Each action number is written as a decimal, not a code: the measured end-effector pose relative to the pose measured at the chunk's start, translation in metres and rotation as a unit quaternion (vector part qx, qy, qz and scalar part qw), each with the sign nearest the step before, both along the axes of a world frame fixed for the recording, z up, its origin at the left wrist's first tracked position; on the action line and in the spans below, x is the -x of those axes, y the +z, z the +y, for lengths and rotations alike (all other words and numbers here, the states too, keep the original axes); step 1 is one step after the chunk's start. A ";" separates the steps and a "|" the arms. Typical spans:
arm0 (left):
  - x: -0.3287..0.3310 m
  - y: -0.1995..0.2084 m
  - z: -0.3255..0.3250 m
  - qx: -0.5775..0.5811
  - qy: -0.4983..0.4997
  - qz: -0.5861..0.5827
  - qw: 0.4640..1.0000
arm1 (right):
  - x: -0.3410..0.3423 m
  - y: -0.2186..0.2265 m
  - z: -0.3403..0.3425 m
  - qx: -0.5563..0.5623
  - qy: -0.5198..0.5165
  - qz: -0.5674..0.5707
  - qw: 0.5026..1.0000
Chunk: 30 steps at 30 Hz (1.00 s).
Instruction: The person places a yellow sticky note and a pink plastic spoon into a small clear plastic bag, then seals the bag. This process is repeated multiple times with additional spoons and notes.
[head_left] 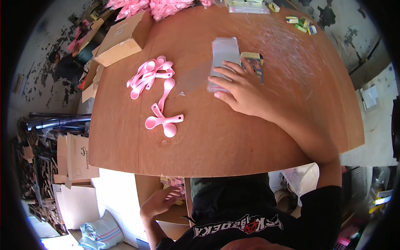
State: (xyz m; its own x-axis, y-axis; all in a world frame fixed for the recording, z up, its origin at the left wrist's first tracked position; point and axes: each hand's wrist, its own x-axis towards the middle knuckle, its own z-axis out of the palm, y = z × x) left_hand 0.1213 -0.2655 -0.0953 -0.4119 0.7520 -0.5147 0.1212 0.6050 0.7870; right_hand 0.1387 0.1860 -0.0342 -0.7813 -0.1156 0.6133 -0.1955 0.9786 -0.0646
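Observation:
My right hand lies palm down with its fingers spread over a stack of clear plastic sleeves on the table. Just beside its fingers is a small patterned box, partly hidden by the hand. Below the table's front edge, my left hand reaches by an open cardboard box with pink pieces inside. Its fingers are loosely extended, and I see nothing held. Left of the sleeves sits a pile of pink plastic spoons. Nearer to me, several more pink spoons lie crossed.
The brown wooden table has a closed cardboard carton at its far left. Pink bagged items and more plastic sleeves rest along the back. Small yellow and green boxes lie at the far right.

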 end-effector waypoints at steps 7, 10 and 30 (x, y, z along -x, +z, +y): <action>0.013 0.142 0.159 -0.327 -0.359 0.190 0.853 | 0.032 -0.015 -0.021 -0.032 0.017 -0.101 0.994; 0.038 0.154 0.184 -0.304 -0.222 0.239 0.895 | 0.047 -0.002 -0.034 -0.037 0.017 -0.183 0.982; 0.112 0.103 0.246 -0.395 0.155 -0.052 0.904 | -0.041 0.019 0.069 0.066 -0.049 -0.158 0.984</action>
